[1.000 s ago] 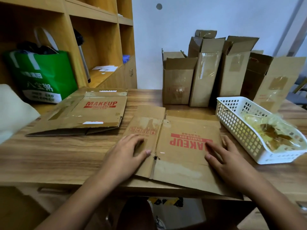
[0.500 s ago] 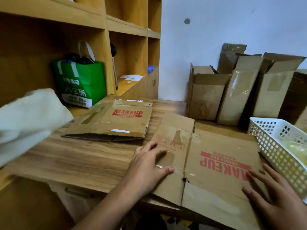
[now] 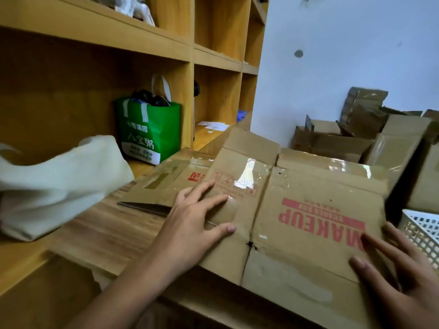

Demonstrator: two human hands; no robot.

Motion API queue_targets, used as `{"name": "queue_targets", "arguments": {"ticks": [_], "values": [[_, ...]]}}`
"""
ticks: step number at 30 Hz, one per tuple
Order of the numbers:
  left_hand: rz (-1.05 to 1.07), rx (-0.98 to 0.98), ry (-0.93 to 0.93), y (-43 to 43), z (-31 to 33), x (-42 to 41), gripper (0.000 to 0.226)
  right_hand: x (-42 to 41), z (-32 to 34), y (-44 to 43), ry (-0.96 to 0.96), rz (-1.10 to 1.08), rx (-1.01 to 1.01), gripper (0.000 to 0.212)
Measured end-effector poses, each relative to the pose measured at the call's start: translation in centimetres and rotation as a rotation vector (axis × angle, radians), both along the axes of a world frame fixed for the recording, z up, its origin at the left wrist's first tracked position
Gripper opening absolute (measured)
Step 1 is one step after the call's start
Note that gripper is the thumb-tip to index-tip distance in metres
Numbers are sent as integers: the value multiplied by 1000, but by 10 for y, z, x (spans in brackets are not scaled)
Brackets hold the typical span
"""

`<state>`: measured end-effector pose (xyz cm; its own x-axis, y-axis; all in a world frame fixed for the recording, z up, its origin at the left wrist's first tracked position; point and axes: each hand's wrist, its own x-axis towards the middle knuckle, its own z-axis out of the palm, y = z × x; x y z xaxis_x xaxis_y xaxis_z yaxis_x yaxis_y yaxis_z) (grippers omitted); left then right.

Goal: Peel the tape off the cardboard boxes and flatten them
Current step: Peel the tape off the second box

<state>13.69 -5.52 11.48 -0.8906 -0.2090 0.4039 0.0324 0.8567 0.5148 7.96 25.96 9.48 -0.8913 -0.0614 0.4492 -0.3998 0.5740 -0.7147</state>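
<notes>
The box (image 3: 308,222) lies flattened at the near edge of the bench (image 3: 107,224), between both hands, and its near flap reaches past that edge. It is brown cardboard, creased into panels. The wide right panel carries "MAKEUP" in red block letters, upside down from here. The narrower left panel has a row of small red handling marks. Glossy clear tape (image 3: 247,174) runs across the far part of both panels and catches the light. A small dark hole sits where the creases meet, and pale scuffs mark the near flap.

The left hand (image 3: 194,224) lies flat on the left panel, fingers straight and spread, thumb stretched toward the crease. The right hand (image 3: 399,281) rests on the right panel with straight fingers, gripping nothing.

A second box (image 3: 166,184), also flat, lies just beyond to the left, partly hidden by the first. Upright boxes (image 3: 344,148) stand at the far right against the wall. A white basket (image 3: 422,231) is at the right edge. On the shelf (image 3: 213,55) to the left stand a green bag (image 3: 149,131) and a pale cloth (image 3: 59,186).
</notes>
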Motion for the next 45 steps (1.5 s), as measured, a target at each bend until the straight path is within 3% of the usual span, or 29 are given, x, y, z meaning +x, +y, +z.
{"name": "queue_targets", "arguments": {"ticks": [3,10,17,21,24,30,33,36,40,45], "values": [[64,11,10,-39,12,-10,64,-29,13,-42,54,51,12,52],[203,16,-64,-150,13,-52,62,-102,21,-157,-52,155,171,57],[126,90,-270,-227,-20,-85,50,-142,-11,-238,-235,264,314,54],[145,-48,-458,-235,-40,-100,48,-147,-30,-251,-281,248,560,48],[168,-134,-454,-230,-46,-110,59,-148,-35,-254,-220,185,694,46],[254,-312,-438,-206,-47,-131,44,-155,-46,-273,-169,238,667,31],[238,-434,-412,-205,-55,-133,49,-152,-51,-274,-133,187,683,43],[198,-409,-434,-210,-61,-131,50,-153,-54,-272,-127,221,730,74],[162,-375,-449,-208,-66,-127,65,-148,-52,-272,-203,238,782,60],[146,-368,-422,-212,-68,-124,78,-139,-54,-273,-191,207,799,58]]}}
